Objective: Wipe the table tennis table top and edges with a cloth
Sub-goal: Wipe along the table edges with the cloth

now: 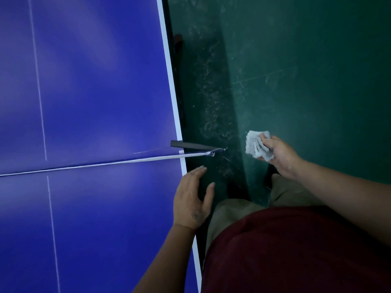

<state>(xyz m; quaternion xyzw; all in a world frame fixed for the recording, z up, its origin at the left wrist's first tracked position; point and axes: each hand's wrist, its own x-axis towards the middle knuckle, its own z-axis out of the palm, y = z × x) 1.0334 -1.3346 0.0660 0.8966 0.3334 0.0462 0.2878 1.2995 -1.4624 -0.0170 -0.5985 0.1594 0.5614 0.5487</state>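
Our right hand (279, 155) grips the cloth (257, 145), bunched, likely soft and light, while our left hand (191, 199) hovers open.

Blue table (84, 81) cut off well left of the left hand (190, 199) and at top and bottom, part of cloth (255, 145) hidden behind fingers of the right hand (281, 155), small metal fitting (212, 153) just beyond the left hand too blurred to tell, both forearms cut by the edges

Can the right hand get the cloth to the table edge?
Probably yes: the right hand holds the cloth over the floor, and only the net post stands between it and the edge.
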